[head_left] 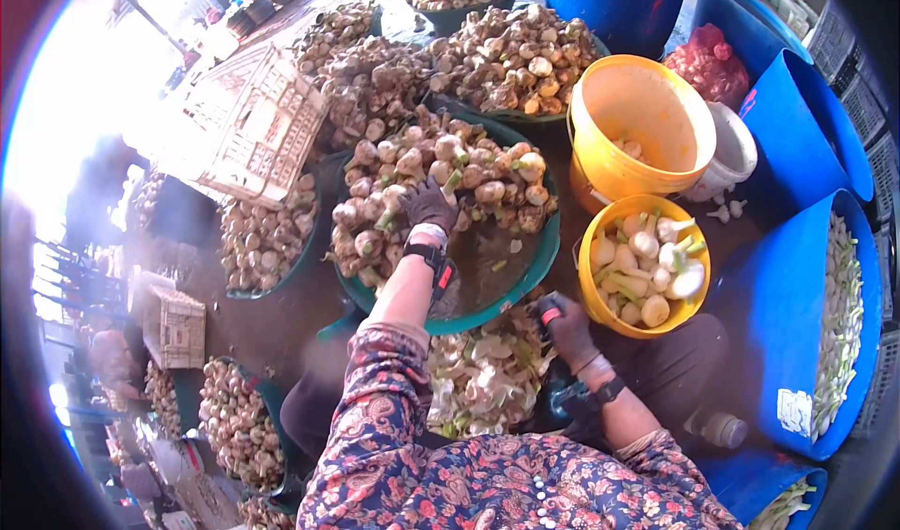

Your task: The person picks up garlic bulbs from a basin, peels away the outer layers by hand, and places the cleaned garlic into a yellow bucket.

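Note:
My left hand (429, 205), in a dark glove, reaches into a wide green tub (539, 277). Its fingers are spread on the dirty garlic bulbs (487, 169) heaped there. My right hand (570, 333), also gloved, is closed beside a yellow bucket (589, 291) of peeled white bulbs (642, 244). A small red and dark item shows at its fingers, too unclear to name. Loose garlic skins and trimmings (487, 380) lie in a pile between my legs, below the green tub.
A taller yellow bucket (689, 146) and a white bucket (731, 160) stand beyond the peeled bulbs. Blue bins (778, 314) line the right, one holding green stalks. A white crate (253, 118) rests on garlic heaps at the left. More full tubs (516, 52) stand ahead. A bottle (722, 429) lies by my right leg.

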The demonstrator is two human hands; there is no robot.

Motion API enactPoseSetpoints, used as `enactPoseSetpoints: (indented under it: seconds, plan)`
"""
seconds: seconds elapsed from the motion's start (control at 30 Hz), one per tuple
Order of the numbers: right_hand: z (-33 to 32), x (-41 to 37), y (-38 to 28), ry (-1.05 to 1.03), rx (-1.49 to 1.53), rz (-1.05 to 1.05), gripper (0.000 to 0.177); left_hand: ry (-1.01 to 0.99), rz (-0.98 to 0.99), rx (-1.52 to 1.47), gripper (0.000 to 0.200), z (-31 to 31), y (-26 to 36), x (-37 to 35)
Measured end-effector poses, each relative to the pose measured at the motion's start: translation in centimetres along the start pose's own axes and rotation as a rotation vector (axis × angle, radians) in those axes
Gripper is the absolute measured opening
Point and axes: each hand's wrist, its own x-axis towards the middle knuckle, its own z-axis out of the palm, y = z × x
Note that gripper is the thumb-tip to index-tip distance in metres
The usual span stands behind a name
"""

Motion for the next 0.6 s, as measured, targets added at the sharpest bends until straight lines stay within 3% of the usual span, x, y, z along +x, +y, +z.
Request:
enactPoseSetpoints:
  seconds: [0.07, 0.17, 0.27, 0.3, 0.33, 0.4, 0.43, 0.47, 0.5, 0.53, 0.6]
  plan:
    - [0.4, 0.1, -1.3, 0.011, 0.098, 0.109, 0.022, -0.097, 0.045, 0.146, 0.062, 0.0, 1.0, 1.5]
    - [0.2, 0.5, 1.2, -0.004, 0.317, 0.234, 0.03, -0.086, 0.101, -0.001, 0.058, -0.8, 1.2, -0.2]
    - [0.1, 1.3, 1.2, 0.088, 0.325, 0.128, 0.037, -0.214, 0.103, -0.54, 0.057, -3.0, 1.0, -4.8]
    - [0.0, 1.1, 0.6, 0.095, 0.358, 0.195, 0.04, -0.311, 0.02, -0.975, 0.054, -3.2, 0.7, -7.2]
    - [-0.1, 0.9, -0.7, 0.098, 0.389, 0.257, 0.043, -0.51, -0.178, -1.673, 0.045, -1.7, 0.8, -9.7]
    - [0.0, 0.8, -0.6, 0.178, 0.03, 0.076, 0.042, -0.996, -0.637, -2.325, 0.038, -4.7, 0.8, -15.3]
    - [0.0, 0.6, -0.4, 0.228, -0.169, -0.033, 0.041, -1.109, -0.619, -2.397, 0.038, -3.6, 0.5, -17.4]
    - [0.0, 0.3, -0.7, 0.277, -0.369, -0.143, 0.04, -1.081, -0.529, -2.403, 0.036, -4.1, 1.3, -19.3]
    - [0.3, -0.2, -1.1, 0.343, -0.34, -0.223, 0.033, -1.166, -0.572, -2.328, 0.034, -2.3, 1.2, -20.8]
    - [0.2, -0.4, -1.5, 0.387, -0.5, -0.301, 0.033, -1.246, -0.615, -2.25, 0.033, -0.6, 1.2, -22.0]
    - [0.4, -0.7, -2.0, 0.474, -0.815, -0.464, 0.034, -0.858, -0.381, -1.693, 0.029, -5.5, 4.3, -23.4]
